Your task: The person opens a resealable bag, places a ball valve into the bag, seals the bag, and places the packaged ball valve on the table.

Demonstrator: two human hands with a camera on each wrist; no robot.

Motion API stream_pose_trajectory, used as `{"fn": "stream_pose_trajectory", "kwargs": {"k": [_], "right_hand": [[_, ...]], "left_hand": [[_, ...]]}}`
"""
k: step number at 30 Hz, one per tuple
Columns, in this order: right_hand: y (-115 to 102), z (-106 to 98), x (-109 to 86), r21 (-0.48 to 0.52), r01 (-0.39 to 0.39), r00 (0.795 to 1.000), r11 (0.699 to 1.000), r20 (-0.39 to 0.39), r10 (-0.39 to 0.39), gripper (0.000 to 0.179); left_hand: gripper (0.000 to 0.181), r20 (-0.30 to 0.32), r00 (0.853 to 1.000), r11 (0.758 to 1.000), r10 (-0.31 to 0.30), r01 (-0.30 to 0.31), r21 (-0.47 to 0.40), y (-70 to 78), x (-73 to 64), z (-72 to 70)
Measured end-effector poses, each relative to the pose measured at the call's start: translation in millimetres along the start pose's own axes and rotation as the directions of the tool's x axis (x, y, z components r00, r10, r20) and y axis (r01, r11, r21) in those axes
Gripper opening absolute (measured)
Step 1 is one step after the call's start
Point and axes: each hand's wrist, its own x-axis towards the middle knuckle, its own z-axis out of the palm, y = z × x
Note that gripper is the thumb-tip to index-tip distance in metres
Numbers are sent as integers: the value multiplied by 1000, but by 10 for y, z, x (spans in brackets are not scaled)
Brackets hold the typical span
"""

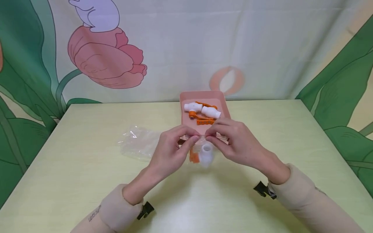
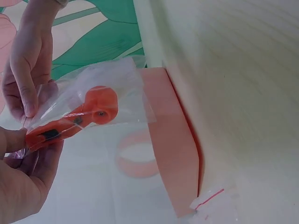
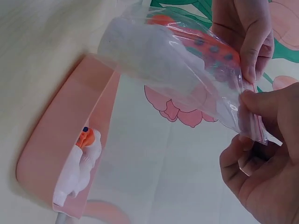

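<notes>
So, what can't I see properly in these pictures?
White plastic fitting in the clear plastic zip bag: left wrist view, blurred by the film, partly behind the orange plastic handle.
Inside of the pink rectangular tray: left wrist view, hidden by its side wall.
Dark lettering on the left beige sleeve: head view, too small to read.
Head of the white printed animal: head view, cut off by the top edge.

Under the hands spreads a pale yellowish worktop [image 1: 73, 145]. Beyond them hangs a whitish cloth backdrop [image 1: 180, 48]; on it, to their far left, a white animal figure [image 1: 100, 14] sits on a pink flower [image 1: 102, 60]. Green leaves [image 1: 344, 97] flank both sides.
</notes>
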Motion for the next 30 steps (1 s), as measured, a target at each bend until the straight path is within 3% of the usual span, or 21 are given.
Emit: {"fn": "stream_pose_trajectory", "kwargs": {"k": [9,17,24,30], "right_hand": [[-42,-69,-35,-68,-61,998,996,26,63,14],[-81,-119,-22,-119,-30,999,992,28,34,15],[-89,-142,-32,-87,1,1000,996,-12,-2,20],[-80,-150,-17,-72,17,999,997,-40,-20,22]], "left_hand": [[3,-14,993,989,116,-114,96,2,10,-41],[6,-56,980,977,191,-184,110,16,12,-82],[10,-67,978,980,196,-192,54,31,21,-142],[8,-78,985,989,151,-151,13,21,47,-185]]}}
